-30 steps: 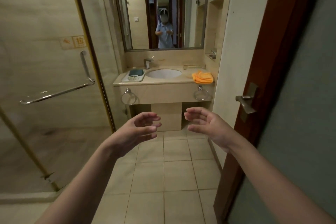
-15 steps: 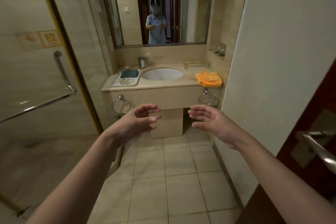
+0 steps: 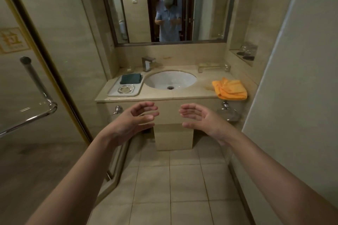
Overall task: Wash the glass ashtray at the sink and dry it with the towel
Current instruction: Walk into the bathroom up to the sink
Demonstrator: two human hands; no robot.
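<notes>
Glass ashtray [image 3: 126, 89] sits on our white tray [image 3: 113, 91], just before what looks like a dark sponge [image 3: 131, 78], left of the sink [image 3: 171, 80]; orange towel [image 3: 230, 89] lies right. Our left hand [image 3: 133, 120] and right hand [image 3: 199, 119] hover empty, fingers spread.

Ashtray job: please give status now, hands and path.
Left hand and right hand open, empty, short of the counter. Glass ashtray on white tray, left of sink; orange towel right. Nothing in the way.
</notes>
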